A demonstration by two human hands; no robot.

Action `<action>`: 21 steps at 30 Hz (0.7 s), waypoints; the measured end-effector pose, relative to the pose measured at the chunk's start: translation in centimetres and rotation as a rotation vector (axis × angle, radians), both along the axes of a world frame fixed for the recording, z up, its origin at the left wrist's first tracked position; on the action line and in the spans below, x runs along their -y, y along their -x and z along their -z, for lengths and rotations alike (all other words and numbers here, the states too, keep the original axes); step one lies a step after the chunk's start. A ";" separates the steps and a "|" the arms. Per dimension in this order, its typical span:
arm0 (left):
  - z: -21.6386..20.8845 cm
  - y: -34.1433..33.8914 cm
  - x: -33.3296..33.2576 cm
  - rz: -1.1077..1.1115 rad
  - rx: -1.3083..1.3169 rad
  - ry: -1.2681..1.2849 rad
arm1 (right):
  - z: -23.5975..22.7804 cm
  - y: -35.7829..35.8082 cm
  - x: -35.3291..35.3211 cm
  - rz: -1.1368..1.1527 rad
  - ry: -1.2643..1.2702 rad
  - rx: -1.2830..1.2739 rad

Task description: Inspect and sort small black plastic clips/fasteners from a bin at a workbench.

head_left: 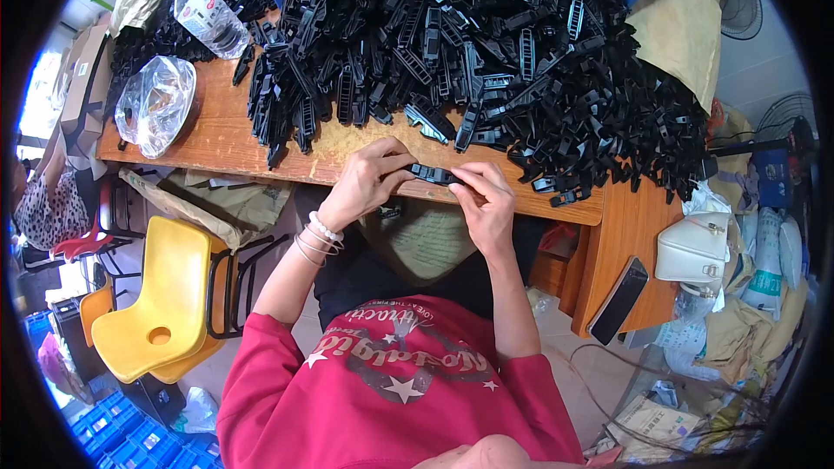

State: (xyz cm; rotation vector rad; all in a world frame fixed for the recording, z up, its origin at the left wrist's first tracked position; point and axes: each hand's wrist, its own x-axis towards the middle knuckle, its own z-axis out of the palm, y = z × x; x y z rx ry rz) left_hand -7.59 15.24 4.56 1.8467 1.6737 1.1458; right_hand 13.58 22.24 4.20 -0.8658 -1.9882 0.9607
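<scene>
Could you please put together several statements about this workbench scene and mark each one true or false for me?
1. The left hand and the right hand both hold one small black plastic part. True.
2. A white beaded bracelet is worn next to the right hand. False: the bracelet is next to the left hand.
3. A large heap of black plastic parts lies on the brown wooden table. True.
4. A yellow plastic chair stands to the right of both hands. False: the chair is to their left.
5. A flat black rectangular phone lies to the right of both hands. True.
</scene>
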 end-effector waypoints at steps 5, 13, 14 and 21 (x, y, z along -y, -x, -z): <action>-0.7 -0.3 0.2 0.049 0.025 0.054 | 0.6 0.6 -0.2 -0.050 -0.121 0.012; -1.7 0.0 -4.2 0.043 -0.369 -0.245 | -0.1 0.2 -3.9 0.222 -0.503 0.230; -1.7 -0.2 -4.5 0.058 -0.417 -0.245 | -0.1 0.5 -4.2 0.201 -0.508 0.268; -1.5 -0.4 -2.7 0.116 -0.582 -0.178 | -0.5 -0.6 -2.8 0.128 -0.479 0.313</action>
